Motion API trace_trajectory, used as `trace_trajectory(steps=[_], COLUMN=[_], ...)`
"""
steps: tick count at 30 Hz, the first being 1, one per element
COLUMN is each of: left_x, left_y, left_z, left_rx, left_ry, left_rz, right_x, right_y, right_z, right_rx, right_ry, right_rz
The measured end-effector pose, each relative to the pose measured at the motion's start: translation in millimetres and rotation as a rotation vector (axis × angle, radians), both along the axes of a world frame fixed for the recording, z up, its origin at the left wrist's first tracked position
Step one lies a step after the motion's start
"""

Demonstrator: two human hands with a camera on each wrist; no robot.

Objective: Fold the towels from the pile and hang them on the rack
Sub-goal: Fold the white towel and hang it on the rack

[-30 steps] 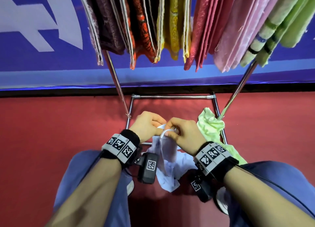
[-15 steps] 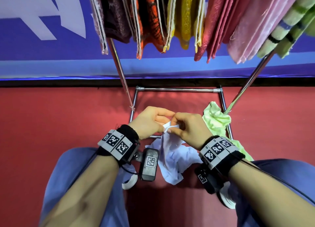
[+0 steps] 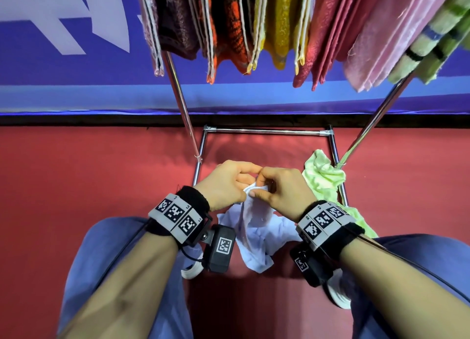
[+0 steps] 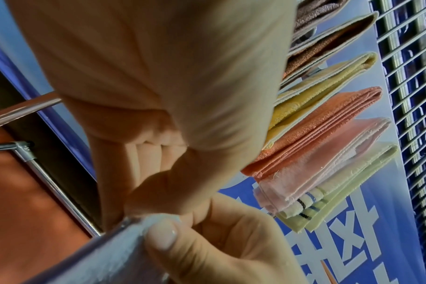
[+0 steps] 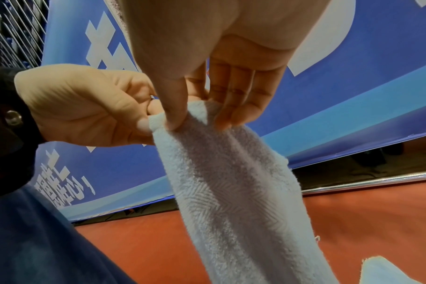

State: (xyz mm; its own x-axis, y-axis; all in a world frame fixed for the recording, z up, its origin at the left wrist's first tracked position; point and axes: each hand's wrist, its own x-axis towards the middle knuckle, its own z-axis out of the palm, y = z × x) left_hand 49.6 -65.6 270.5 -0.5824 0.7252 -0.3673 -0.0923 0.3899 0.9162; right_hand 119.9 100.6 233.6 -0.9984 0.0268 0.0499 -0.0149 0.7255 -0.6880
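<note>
Both hands meet at one spot, low in front of the person: the left hand and the right hand each pinch the top edge of a pale blue towel, fingertips almost touching one another. From the right wrist view the right thumb and fingers clamp the bunched hem, with the left hand's curled fingers nipping the corner just beside them. The rest of the towel hangs limp and crumpled below the hands, its lower end trailing toward the red floor. This looks like the start of a fold: the edge is gathered but not yet spread. The next move likely calls for the hands to slide apart along the hem until each holds a corner, so the cloth drops flat and can be doubled over. Above and beyond the hands, the rack already carries a row of folded towels; a green towel, still unfolded, lies just right of the right hand, against the rack's lower frame.
</note>
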Motion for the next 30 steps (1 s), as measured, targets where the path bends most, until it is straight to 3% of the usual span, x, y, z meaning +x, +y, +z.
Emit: trace_trajectory(steps=[13,18,23,30], left_x=[3.0,1.9,4.4,2.4], left_y=[4.4,3.3,4.8,1.6], left_z=[7.5,3.2,6.3,8.8], left_rx=[-0.05,-0.104,-0.251,-0.299], left_ry=[0.103,0.232,0.481,0.528], left_rz=[0.025,0.033,-0.071,-0.08], right_x=[0.4,1.8,2.4,2.6], right_y=[-1.6,-4.7,-3.1,7.2], right_z=[-1.0,0.1,-2.0,-0.9], right_rx=[0.034,0.029,0.029,0.029], right_ry=[0.035,0.038,-0.019,-0.127], right_rz=[0.003,-0.046,-0.047,0.011])
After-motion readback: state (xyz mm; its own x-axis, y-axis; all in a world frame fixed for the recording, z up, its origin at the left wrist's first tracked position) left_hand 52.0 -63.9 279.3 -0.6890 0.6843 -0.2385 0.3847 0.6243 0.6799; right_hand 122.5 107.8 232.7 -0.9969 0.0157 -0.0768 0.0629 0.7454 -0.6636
